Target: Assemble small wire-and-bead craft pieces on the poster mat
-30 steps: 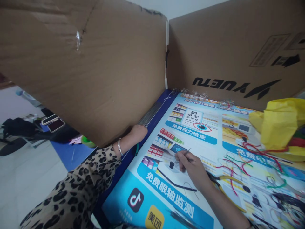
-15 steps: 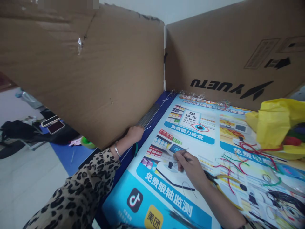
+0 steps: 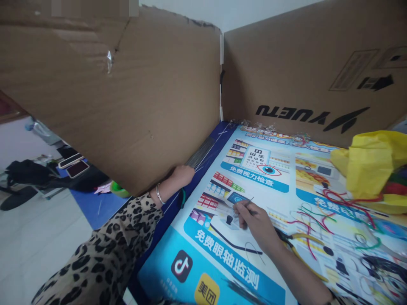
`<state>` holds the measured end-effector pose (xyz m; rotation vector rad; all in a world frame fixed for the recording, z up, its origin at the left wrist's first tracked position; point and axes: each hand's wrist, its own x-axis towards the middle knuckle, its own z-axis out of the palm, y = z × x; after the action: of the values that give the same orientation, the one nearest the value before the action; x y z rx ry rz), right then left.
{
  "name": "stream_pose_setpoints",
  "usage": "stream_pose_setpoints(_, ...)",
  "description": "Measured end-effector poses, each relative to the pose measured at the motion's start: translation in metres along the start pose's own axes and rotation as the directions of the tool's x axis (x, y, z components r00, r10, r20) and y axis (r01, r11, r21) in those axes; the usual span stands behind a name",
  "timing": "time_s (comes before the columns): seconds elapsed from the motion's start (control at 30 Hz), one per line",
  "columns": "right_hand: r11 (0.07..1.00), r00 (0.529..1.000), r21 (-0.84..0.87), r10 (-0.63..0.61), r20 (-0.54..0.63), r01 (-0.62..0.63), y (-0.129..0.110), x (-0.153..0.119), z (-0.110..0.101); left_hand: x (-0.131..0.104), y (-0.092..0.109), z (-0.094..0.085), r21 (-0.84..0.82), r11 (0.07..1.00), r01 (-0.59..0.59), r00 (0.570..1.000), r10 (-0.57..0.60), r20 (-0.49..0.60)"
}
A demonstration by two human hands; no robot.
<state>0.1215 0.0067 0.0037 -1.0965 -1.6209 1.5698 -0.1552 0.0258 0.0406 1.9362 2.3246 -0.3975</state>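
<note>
My left hand (image 3: 182, 176), with a bangle on the wrist, is closed at the foot of the left cardboard panel. It lies at the near end of a bundle of thin grey wires (image 3: 202, 153). Its fingertips are hidden, so what it grips cannot be made out. Over the printed poster (image 3: 219, 228), my right hand (image 3: 249, 214) pinches a thin wire (image 3: 252, 199) whose end sticks up past the fingers. A fine curved wire (image 3: 254, 249) shows below that hand. Beside the right forearm lie yellow-handled pliers (image 3: 307, 237).
Cardboard panels (image 3: 165, 93) wall the left and back sides. Red and green cords (image 3: 313, 220) lie on the right, near a yellow bag (image 3: 365, 165). A green tape roll (image 3: 118, 189) and two phones (image 3: 77, 168) are beyond the left panel.
The view has shifted slightly, moving the scene a little to the right. Both hands keep nearly the same places and grips.
</note>
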Motion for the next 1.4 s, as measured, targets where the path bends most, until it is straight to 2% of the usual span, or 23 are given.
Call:
stream_pose_setpoints(0.23,0.999,1.0,0.047,0.0,-0.001,0.0,0.003,0.001,0.001,0.02,-0.001,-0.007,0.045,0.999,0.029,0.999,-0.031,0.036)
stream_pose_setpoints(0.4,0.999,1.0,0.042,-0.003,-0.005,0.003,0.002,0.0,0.001,0.022,-0.002,-0.004,0.046,0.998,0.048,0.999,-0.049,0.014)
stream_pose_setpoints(0.9,0.999,1.0,0.035,0.005,-0.008,-0.005,0.0,0.0,0.001,0.002,-0.016,0.009,-0.094,0.994,0.048,0.972,-0.068,-0.225)
stream_pose_setpoints(1.23,0.999,1.0,0.04,0.01,-0.011,-0.009,-0.002,-0.001,0.0,0.003,-0.012,0.02,-0.227,0.972,0.061,0.921,-0.142,-0.362)
stream_pose_setpoints(1.4,1.0,1.0,0.028,0.004,-0.01,-0.004,-0.002,0.0,0.0,-0.004,-0.008,0.018,-0.298,0.953,0.054,0.886,-0.183,-0.425)
